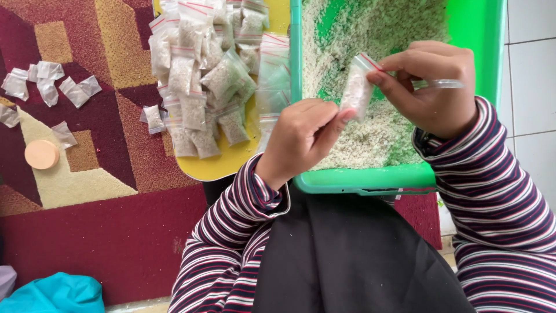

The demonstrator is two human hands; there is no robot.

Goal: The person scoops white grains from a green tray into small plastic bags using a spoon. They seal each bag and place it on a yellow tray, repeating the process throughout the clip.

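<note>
- Soft, even daylight fills the view; colours read bright and strong.
- Shadows are faint, only a dim band under the green tray (370,179).
- Mild glare sits on the clear bags (202,75) in the yellow tray (220,165).
- Focus is fairly sharp throughout, slightly soft at the corners.

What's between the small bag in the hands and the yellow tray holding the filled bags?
Nothing visible. The small bag is pinched between left hand and right hand over the green tray; only that tray's left rim separates it from the adjacent yellow tray.
</note>
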